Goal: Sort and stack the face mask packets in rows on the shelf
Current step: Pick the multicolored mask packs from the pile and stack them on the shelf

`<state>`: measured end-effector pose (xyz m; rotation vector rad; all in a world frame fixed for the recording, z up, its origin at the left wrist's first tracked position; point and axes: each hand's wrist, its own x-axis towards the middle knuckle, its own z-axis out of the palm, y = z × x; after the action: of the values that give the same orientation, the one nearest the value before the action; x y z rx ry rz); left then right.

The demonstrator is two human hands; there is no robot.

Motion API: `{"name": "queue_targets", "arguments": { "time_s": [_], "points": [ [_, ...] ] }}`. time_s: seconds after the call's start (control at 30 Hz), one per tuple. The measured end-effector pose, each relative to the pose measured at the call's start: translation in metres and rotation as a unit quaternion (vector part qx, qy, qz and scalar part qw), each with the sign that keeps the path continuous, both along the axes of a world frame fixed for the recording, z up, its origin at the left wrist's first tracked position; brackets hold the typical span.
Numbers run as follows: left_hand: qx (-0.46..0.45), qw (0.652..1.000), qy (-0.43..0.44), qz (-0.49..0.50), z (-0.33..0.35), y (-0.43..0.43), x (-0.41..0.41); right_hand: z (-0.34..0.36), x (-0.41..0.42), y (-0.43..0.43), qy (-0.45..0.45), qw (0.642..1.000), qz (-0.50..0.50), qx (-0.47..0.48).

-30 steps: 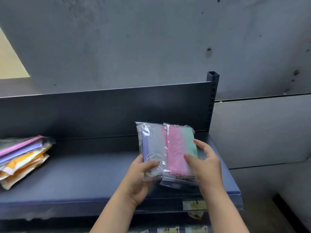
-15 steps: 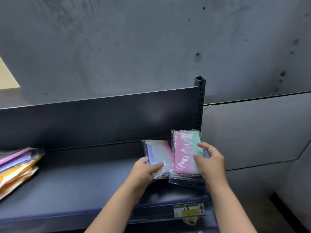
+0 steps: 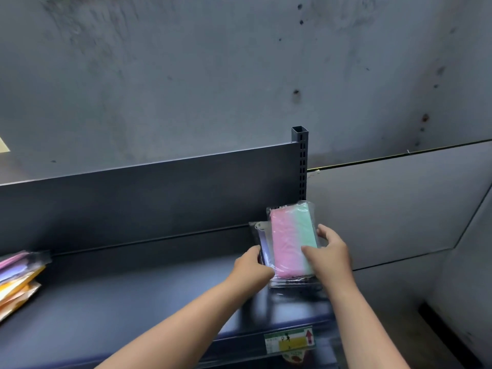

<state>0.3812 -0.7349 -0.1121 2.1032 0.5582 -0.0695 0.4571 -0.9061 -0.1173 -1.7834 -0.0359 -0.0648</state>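
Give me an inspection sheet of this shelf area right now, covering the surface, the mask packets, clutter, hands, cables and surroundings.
Surface: dark shelf, mostly bare in the middle, with a back panel behind.
Job's things: pink and green packet at the right end, lying over a second packet that shows at its left edge; a pile of packets at the far left.
Clutter: nothing seen.
Hands: left hand grips the left edge of the two packets; right hand holds the top packet, fingers on its green side.
Cables: nothing seen.
Surroundings: grey concrete wall, slotted upright post, price label on the shelf's front edge.
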Motion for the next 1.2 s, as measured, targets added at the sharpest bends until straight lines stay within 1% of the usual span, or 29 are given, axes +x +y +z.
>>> {"name": "queue_targets", "arguments": {
  "time_s": [0.13, 0.17, 0.37, 0.5, 0.7, 0.77, 0.8, 0.9, 0.97, 1.03, 1.1, 1.17, 1.2],
  "points": [
    [0.103, 0.991, 0.022, -0.079, -0.006, 0.003, -0.004, -0.005, 0.004, 0.000, 0.018, 1.000, 0.007, 0.001],
    [0.116, 0.989, 0.027, -0.092, -0.005, 0.002, -0.006, -0.005, 0.005, 0.000, 0.019, 1.000, 0.008, 0.001],
    [0.107, 0.987, 0.001, -0.119, 0.003, 0.004, -0.012, -0.007, 0.014, 0.005, 0.046, 0.998, 0.025, -0.018],
    [0.117, 0.985, -0.019, -0.127, 0.001, 0.002, -0.016, -0.008, 0.017, 0.007, 0.052, 0.998, 0.031, -0.036],
    [0.112, 0.985, -0.013, -0.129, -0.005, 0.006, -0.016, -0.011, 0.013, 0.005, 0.050, 0.998, 0.029, -0.007],
    [0.125, 0.982, -0.008, -0.142, -0.007, 0.007, -0.016, -0.010, 0.013, 0.004, 0.049, 0.998, 0.026, 0.018],
    [0.133, 0.980, -0.007, -0.148, -0.010, 0.009, -0.015, -0.011, 0.013, 0.003, 0.053, 0.997, 0.020, 0.053],
    [0.139, 0.978, -0.041, -0.149, -0.013, 0.012, -0.011, -0.004, 0.012, 0.000, 0.096, 0.973, -0.013, 0.208],
    [0.097, 0.984, -0.083, -0.122, -0.013, 0.012, -0.008, 0.002, 0.011, -0.001, 0.105, 0.955, -0.019, 0.277],
    [-0.023, 0.989, -0.137, -0.056, -0.011, 0.012, -0.004, 0.007, 0.011, 0.000, 0.113, 0.936, -0.010, 0.334],
    [-0.151, 0.972, -0.179, 0.006, -0.005, 0.011, 0.001, 0.012, 0.008, 0.003, 0.121, 0.916, 0.012, 0.381],
    [-0.258, 0.947, -0.190, 0.037, 0.006, 0.012, 0.004, 0.016, 0.006, 0.005, 0.124, 0.904, 0.040, 0.408],
    [-0.316, 0.928, -0.189, 0.047, 0.012, 0.014, 0.005, 0.017, 0.006, 0.005, 0.124, 0.898, 0.055, 0.420]
  ]
}}
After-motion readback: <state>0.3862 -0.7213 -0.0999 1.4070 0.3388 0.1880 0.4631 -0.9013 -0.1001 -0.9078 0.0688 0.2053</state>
